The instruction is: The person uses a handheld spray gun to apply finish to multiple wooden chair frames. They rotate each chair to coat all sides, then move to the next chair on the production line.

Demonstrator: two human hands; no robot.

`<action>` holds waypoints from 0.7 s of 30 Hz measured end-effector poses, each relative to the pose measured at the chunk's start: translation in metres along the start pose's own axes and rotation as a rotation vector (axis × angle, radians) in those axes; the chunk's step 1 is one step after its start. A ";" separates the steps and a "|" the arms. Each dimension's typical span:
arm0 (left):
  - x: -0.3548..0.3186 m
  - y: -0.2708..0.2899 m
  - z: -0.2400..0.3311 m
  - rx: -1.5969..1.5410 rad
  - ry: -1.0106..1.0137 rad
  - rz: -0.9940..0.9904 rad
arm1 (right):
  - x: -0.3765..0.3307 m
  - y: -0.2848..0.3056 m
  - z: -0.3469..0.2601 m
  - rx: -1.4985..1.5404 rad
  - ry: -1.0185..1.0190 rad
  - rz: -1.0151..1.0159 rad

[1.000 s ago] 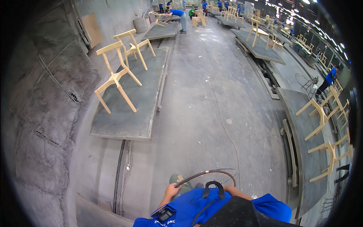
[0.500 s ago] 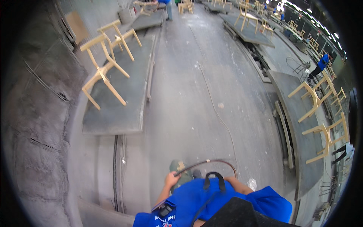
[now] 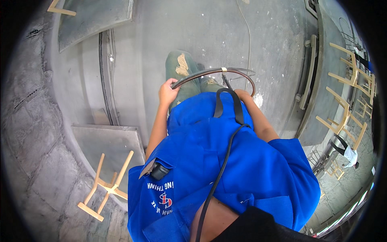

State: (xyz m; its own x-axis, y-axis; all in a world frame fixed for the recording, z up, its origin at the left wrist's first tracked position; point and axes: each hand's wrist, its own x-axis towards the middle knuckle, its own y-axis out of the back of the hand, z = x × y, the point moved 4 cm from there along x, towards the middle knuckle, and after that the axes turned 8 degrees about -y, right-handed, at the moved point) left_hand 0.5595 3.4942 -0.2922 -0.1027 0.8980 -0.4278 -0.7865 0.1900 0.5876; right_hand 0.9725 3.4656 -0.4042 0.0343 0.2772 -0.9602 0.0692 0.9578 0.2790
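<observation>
Dark hose (image 3: 209,73) looped in front of blue shirt (image 3: 225,161).
Left hand (image 3: 168,92) grips the hose end; right hand seems hidden behind the shirt, grip unclear.

The shirt (image 3: 225,161) is bright blue, with white and red print on its chest pocket; above it the hose (image 3: 209,74) is dark brown with a pale band; the trousers (image 3: 183,68) are faded green, blotched tan; left of the shirt, a chair frame (image 3: 105,187) is pale wood on grey.
</observation>
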 end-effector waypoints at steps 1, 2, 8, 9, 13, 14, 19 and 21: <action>-0.001 -0.002 -0.003 -0.005 -0.005 0.009 | -0.006 0.005 -0.003 -0.004 -0.007 -0.014; 0.004 -0.002 -0.014 -0.008 -0.009 0.019 | -0.004 0.010 -0.013 -0.018 -0.025 -0.039; -0.010 -0.018 -0.043 -0.069 0.102 0.016 | -0.002 0.022 -0.013 -0.072 -0.035 -0.151; -0.013 -0.017 -0.045 -0.064 0.123 0.022 | 0.003 0.025 -0.014 -0.079 -0.046 -0.140; -0.026 -0.018 -0.043 -0.016 0.210 0.042 | 0.017 0.033 -0.014 -0.174 0.037 -0.138; -0.029 -0.019 -0.042 -0.010 0.231 0.052 | 0.024 0.037 -0.015 -0.194 0.045 -0.140; -0.035 -0.022 -0.042 0.011 0.263 0.108 | 0.045 0.049 -0.014 -0.169 0.026 0.008; -0.036 -0.021 -0.040 -0.035 0.246 0.132 | 0.049 0.047 -0.015 -0.227 0.054 -0.053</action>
State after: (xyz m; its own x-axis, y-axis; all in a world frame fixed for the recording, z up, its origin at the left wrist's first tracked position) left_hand 0.5555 3.4421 -0.3173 -0.3470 0.7901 -0.5052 -0.7767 0.0599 0.6271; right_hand 0.9621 3.5256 -0.4384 -0.0176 0.2239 -0.9745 -0.1563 0.9620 0.2238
